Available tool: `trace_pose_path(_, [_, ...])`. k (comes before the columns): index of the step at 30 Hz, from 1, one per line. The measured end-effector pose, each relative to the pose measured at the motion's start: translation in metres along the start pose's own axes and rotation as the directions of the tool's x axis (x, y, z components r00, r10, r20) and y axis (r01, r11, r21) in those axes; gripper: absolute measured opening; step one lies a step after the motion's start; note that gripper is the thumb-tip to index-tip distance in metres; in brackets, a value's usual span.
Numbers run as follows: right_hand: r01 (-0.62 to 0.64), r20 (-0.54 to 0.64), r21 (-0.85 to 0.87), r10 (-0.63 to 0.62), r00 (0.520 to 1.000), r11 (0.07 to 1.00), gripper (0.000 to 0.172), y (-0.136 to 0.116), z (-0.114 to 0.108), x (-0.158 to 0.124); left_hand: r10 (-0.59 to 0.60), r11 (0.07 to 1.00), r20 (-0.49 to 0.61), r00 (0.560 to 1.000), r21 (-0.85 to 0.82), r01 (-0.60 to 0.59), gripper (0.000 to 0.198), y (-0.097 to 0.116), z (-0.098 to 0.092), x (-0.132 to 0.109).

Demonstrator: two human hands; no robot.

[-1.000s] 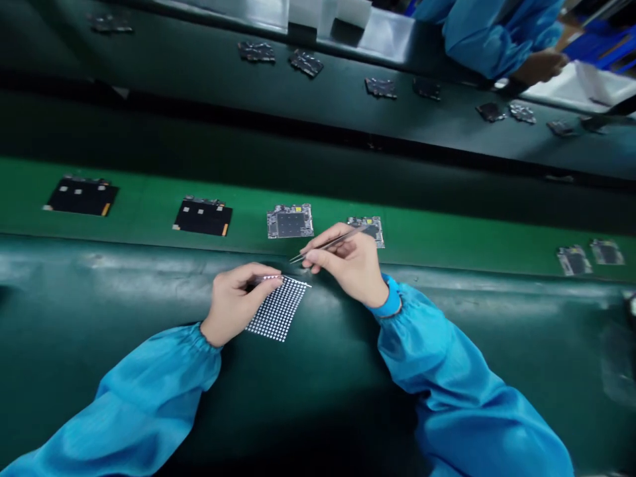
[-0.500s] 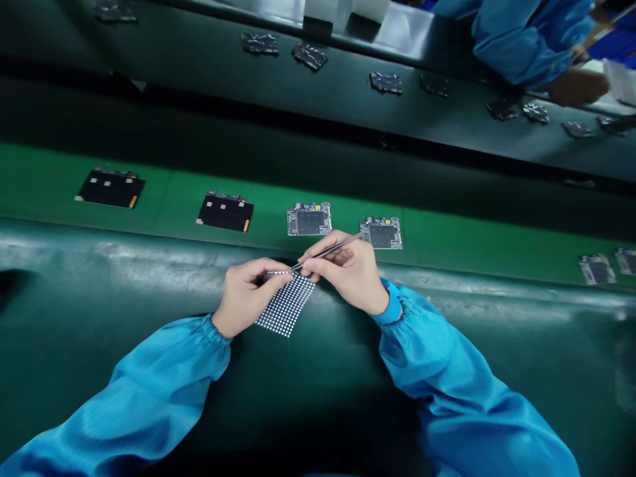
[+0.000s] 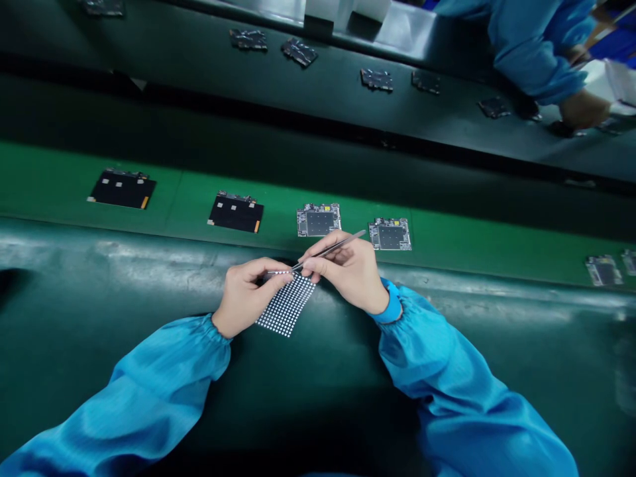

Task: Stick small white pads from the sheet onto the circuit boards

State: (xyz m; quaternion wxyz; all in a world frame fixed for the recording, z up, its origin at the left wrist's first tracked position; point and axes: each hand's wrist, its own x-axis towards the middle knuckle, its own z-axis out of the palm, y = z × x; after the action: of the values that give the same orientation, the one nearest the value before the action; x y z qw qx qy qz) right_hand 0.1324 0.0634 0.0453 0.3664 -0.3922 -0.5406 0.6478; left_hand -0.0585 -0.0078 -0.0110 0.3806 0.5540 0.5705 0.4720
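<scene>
A sheet of small white dot stickers (image 3: 285, 306) lies on the dark green bench. My left hand (image 3: 246, 295) pinches its upper edge, fingers closed on it. My right hand (image 3: 350, 270) grips metal tweezers (image 3: 328, 250), and their tip touches the sheet's top edge right by my left fingertips. Both arms wear blue sleeves. Just beyond my hands, two bare circuit boards (image 3: 318, 220) (image 3: 391, 234) rest on the green conveyor belt (image 3: 472, 248).
Two boards covered in black (image 3: 236, 212) (image 3: 122, 189) lie further left on the belt, and more boards (image 3: 602, 270) at the right edge. Several dark parts (image 3: 298, 52) sit on the far bench. Another person's blue sleeve and hand (image 3: 579, 109) work at the top right.
My right hand brought the tweezers' tip down and left onto the sheet's top edge, then held still. The boards on the belt have drifted right. The other person's hand moved.
</scene>
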Motion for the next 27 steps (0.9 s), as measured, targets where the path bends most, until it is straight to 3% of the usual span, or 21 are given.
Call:
trace_pose_path(8, [0.018,-0.044,-0.002,-0.018,0.999,1.000,0.025,0.000,-0.007,0.004,-0.009,1.000,0.000,1.000,0.024,0.009,0.004,0.002,0.000,-0.001])
trace_pose_path(13, [0.104,-0.191,-0.077,-0.117,0.974,0.992,0.028,0.019,-0.041,0.045,-0.032,0.998,-0.019,0.999,0.051,0.033,0.006,-0.001,0.000,-0.003])
trace_pose_path(18, [0.027,-0.298,-0.122,-0.062,0.953,0.992,0.035,0.040,-0.065,0.081,-0.050,0.997,-0.016,0.999,0.059,0.050,0.007,-0.001,-0.001,-0.003])
trace_pose_path(27, [0.003,-0.339,-0.143,-0.052,0.939,0.990,0.031,0.048,-0.075,0.082,-0.035,0.997,-0.011,0.999,0.075,0.035,0.009,0.002,-0.002,-0.004])
